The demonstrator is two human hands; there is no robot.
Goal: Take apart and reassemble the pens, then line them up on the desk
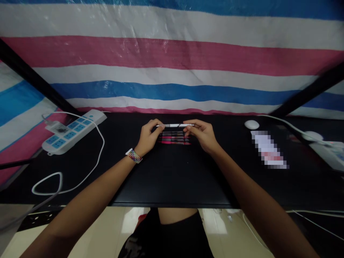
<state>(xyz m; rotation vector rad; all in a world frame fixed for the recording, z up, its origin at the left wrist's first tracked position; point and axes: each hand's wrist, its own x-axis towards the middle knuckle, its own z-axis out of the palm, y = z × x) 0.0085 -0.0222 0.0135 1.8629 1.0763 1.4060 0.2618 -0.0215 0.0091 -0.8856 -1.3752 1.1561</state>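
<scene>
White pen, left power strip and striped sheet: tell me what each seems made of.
White pen: probably smooth plastic, judging by its mostly white, even barrel.
Power strip: likely hard, satin plastic; its white casing looks rigid and round-edged.
Striped sheet: seemingly thin, glossy plastic, since its creases throw bright highlights.

white-and-dark pen, held level, dark pens and pink pens lying parallel, closely rowed

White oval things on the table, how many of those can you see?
2. One white oval is to the right of the right hand; another white oval is farther right.
</scene>
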